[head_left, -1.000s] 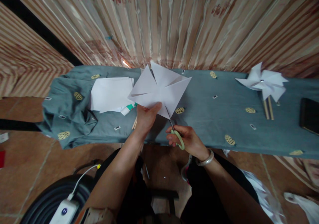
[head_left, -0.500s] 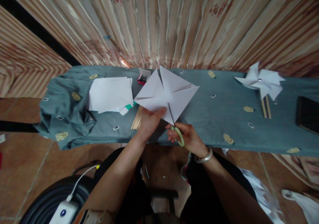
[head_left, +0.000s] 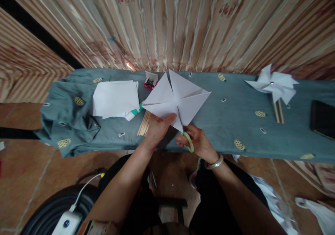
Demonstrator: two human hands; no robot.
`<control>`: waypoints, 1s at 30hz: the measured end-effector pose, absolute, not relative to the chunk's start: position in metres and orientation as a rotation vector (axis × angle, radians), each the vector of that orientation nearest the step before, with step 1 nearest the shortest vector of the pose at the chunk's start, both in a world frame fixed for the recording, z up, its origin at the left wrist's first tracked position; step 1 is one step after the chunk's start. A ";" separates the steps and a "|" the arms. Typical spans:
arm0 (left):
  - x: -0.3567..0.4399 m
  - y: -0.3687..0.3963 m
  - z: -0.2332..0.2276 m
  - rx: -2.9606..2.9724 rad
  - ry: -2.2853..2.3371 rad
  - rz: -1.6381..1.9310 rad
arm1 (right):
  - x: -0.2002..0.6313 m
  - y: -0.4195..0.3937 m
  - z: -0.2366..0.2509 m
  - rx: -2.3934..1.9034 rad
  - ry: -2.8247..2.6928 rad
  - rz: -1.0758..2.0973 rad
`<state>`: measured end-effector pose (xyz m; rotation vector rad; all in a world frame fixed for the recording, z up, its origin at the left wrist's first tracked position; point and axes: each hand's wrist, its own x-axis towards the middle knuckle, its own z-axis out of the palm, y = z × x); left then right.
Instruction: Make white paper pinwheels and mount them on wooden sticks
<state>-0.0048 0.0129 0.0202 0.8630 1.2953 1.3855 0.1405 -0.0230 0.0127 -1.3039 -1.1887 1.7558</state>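
My left hand (head_left: 157, 126) pinches the near edge of a white square paper sheet (head_left: 180, 97) that has diagonal creases and cuts, holding it above the table. My right hand (head_left: 196, 141) grips green-handled scissors (head_left: 186, 137); their blades run up into the sheet's near corner along a diagonal. A silver bangle sits on my right wrist. Both hands hover over the front edge of the table, covered in a blue-grey cloth (head_left: 230, 123).
A stack of white paper (head_left: 116, 99) lies at left, with wooden sticks (head_left: 143, 123) and a small box of pins (head_left: 150, 81) beside it. A finished white pinwheel (head_left: 273, 85) on sticks lies at right, near a dark phone (head_left: 323, 120). A striped curtain hangs behind.
The sheet has turned and shifted slightly right and down. The scissors have moved up into the sheet's near corner, and my right hand has come closer to my left.
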 end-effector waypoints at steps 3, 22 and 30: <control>-0.005 0.012 0.021 0.867 1.278 1.380 | 0.141 -0.022 0.013 -1.318 -1.188 1.753; -0.005 0.009 0.024 0.902 1.289 1.351 | 0.142 -0.022 0.011 -1.354 -1.257 1.689; -0.005 0.010 0.022 0.891 1.265 1.357 | 0.141 -0.023 0.011 -1.336 -1.228 1.696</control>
